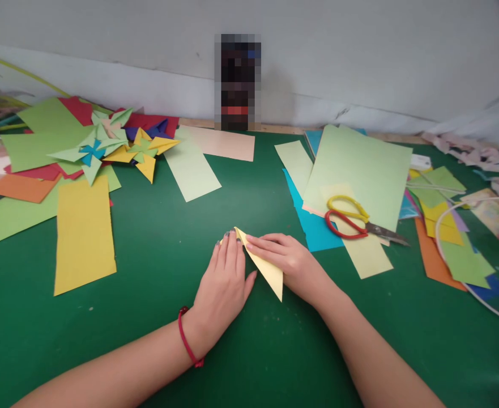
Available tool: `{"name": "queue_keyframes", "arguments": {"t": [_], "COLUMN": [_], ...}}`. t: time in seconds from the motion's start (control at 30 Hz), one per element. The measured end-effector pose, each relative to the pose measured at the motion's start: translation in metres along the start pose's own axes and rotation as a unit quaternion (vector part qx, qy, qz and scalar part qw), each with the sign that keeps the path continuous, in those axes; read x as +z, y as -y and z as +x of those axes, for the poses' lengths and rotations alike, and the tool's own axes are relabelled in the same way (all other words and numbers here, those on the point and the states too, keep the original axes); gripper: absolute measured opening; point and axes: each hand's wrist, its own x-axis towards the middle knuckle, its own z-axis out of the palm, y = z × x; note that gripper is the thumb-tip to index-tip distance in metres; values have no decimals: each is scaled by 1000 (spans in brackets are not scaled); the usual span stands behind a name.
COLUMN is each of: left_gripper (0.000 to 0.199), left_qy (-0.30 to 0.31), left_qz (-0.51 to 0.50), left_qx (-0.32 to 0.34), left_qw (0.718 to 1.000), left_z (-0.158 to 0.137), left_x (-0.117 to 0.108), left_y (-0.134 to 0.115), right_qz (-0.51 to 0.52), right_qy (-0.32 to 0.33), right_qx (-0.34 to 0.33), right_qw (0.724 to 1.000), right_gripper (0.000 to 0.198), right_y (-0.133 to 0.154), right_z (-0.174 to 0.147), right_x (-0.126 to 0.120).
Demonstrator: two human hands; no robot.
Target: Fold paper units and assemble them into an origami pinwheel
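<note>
A pale yellow folded paper (270, 273) forms a narrow pointed shape near the middle of the green table. My left hand (226, 280) lies palm down with its fingers stretched out flat, covering the paper's left part; its thumb sticks out to the right. My right hand (289, 258) has its fingers closed over the upper right of the paper, and its thumb is hidden, seemingly beneath the paper. The fingertips of both hands nearly meet at the paper's top point. A red cord bracelet (185, 338) circles my left wrist.
Scissors (353, 221) with yellow and red handles lie on a pale green sheet stack (362, 164) at right. Folded paper pinwheels (143, 148) and coloured sheets (41, 141) pile up at left, behind a yellow strip (83, 238). A white cable (440, 249) curves at far right.
</note>
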Motion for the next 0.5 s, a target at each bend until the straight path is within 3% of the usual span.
{"name": "queue_keyframes", "arguments": {"t": [0.5], "left_gripper": [62], "left_qy": [-4], "left_qz": [-18], "left_qx": [-3], "left_qw": [1000], "left_z": [-2], "left_x": [-2], "left_y": [-1], "right_qz": [-6], "right_qy": [8], "right_qx": [2], "right_qw": [1000], "right_gripper": [48], "right_y": [3], "right_z": [0], "right_x": [1]}}
